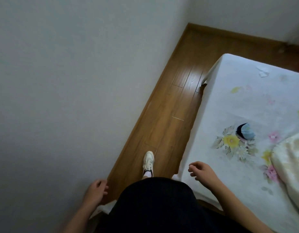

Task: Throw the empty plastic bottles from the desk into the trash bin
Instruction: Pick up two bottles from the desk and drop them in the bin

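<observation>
**Both hands empty beside the bed**

The left hand [95,190] hung loosely curled and held nothing, on the wall side of the bed [246,101]. The right hand [200,170] hovered over the bed's near corner, fingers apart and empty. No bottle, desk or trash bin appeared; a white shoe [148,161] stood on the wooden floor [172,105] alongside the bed.
</observation>
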Motion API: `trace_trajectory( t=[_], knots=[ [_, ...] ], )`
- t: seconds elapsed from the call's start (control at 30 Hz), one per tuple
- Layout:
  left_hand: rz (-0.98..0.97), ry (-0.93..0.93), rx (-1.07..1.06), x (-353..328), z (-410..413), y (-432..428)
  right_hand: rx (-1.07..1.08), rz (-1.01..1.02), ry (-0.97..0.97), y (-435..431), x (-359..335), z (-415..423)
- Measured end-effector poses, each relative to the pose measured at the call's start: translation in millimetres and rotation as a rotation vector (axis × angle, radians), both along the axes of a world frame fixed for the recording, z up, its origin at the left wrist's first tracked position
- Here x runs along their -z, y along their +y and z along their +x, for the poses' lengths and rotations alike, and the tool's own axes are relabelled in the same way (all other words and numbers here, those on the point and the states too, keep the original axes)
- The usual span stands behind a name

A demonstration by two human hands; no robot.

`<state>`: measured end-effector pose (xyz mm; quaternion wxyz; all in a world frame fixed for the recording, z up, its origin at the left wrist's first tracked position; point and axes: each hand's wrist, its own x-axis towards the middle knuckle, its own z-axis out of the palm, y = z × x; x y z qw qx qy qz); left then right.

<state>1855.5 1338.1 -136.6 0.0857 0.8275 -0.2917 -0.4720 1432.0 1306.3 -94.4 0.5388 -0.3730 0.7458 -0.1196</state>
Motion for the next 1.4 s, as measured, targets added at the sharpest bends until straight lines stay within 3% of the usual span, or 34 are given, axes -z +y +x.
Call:
trace_trajectory(
  t=[0.2,0.47,0.63,0.77,1.0,1.2,1.4],
  knots=[
    [-0.037,0.062,0.097,5,-12,-162,0.241,0.069,0.039,-73,4,-15],
    [-0.167,0.124,0.532,-43,-110,-358,0.543,0.110,0.015,-133,6,-45],
    [-0.168,0.125,0.578,-40,-150,-450,0.653,0.167,-0.003,-190,27,-85],
    [-0.130,0.053,0.501,-29,-162,-512,0.585,0.167,0.006,-275,34,-127],
    [-0.070,0.035,0.304,-16,-190,-598,0.198,0.041,0.049,-472,13,-186],
    [-0.021,0.031,0.280,-14,-233,-677,0.187,-0.114,0.034,-606,-13,-225],
    [0.019,0.045,0.293,4,-291,-806,0.286,-0.072,0.051,-694,4,-279]
  ],
)
